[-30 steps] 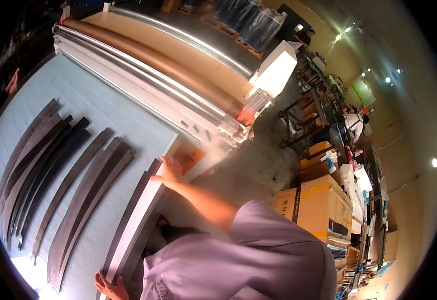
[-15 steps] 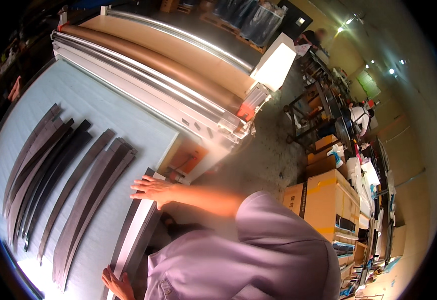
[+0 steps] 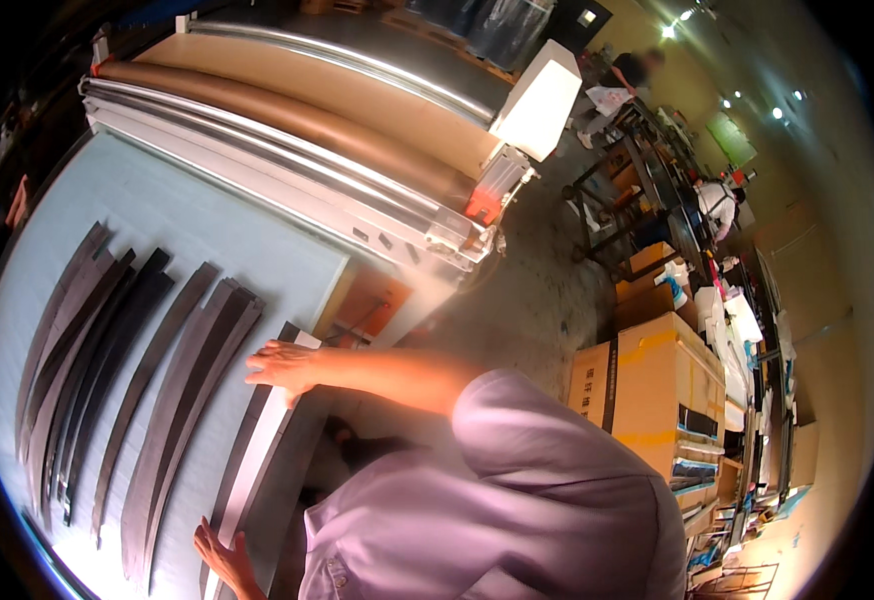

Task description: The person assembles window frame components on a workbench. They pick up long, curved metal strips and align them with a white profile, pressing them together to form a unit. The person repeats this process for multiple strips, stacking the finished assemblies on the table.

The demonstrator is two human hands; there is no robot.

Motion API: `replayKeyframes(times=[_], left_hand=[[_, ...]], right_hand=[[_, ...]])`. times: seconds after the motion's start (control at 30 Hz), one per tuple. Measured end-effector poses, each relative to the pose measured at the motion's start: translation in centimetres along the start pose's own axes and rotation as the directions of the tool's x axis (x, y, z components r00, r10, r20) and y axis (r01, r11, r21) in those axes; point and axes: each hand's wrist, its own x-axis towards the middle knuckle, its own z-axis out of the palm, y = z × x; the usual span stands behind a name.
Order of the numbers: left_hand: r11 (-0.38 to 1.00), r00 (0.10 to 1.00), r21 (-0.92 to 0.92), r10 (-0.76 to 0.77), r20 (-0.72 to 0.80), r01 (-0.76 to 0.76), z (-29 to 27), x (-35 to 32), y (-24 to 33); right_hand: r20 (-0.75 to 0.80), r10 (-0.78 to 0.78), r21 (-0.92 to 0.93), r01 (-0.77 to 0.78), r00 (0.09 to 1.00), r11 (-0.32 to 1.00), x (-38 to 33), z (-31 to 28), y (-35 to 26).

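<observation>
A long white strip (image 3: 262, 445) lies lengthwise on a wider dark grey strip (image 3: 241, 448), close to the table edge beside my body. My right hand (image 3: 287, 368) rests across the far end of both strips, its fingers stretched out and slightly bent. Toward the near end, my left hand (image 3: 222, 556) lies at the white strip with thumb and fingers apart. Neither hand is wrapped round anything. Left of them, a stack of dark grey strips (image 3: 195, 385), a single strip (image 3: 152, 370) and black strips (image 3: 117, 350) are spread side by side.
The strips lie on a pale blue tabletop (image 3: 257, 240). Beyond it stands a machine with a long brown roller (image 3: 287, 130) and metal rails. Large cardboard boxes (image 3: 647, 390) and a cluttered workbench (image 3: 672, 190) stand to the right. Two people are at work farther back.
The view has shifted slightly. My right hand's fingers are closer together and more bent than before. Both hands stay at the strip, and a distant person now shows more fully.
</observation>
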Motion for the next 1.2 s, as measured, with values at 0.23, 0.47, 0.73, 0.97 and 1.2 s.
replayKeyframes(times=[0.23, 0.47, 0.73, 0.97, 1.2], left_hand=[[0.988, 0.982, 0.153, 0.05, -0.182, -0.022, 1.1, 6.6, -0.6], [0.946, 0.983, 0.325, 0.069, -0.172, -0.01, 3.3, 11.5, -2.6], [0.94, 0.99, 0.339, 0.016, -0.141, 0.033, 3.4, 12.1, -3.9], [0.951, 0.986, 0.308, 0.037, -0.163, 0.015, 3.6, 13.5, -3.8], [0.957, 0.983, 0.288, 0.027, -0.18, 0.026, 3.7, 12.7, -6.1]], right_hand=[[-0.526, 0.003, -0.195, -0.124, 0.85, 0.973, 7.8, 2.3, 3.5], [-0.392, 0.097, -0.296, -0.225, 0.915, 0.928, 10.8, 4.9, 6.0], [-0.285, 0.003, -0.234, -0.072, 0.959, 0.97, 11.0, 3.1, 7.5], [-0.326, 0.09, 0.023, -0.087, 0.941, 0.996, 11.4, 5.7, 11.1], [-0.161, -0.045, -0.208, 0.01, 0.986, 0.978, 11.7, 0.2, 8.6]])
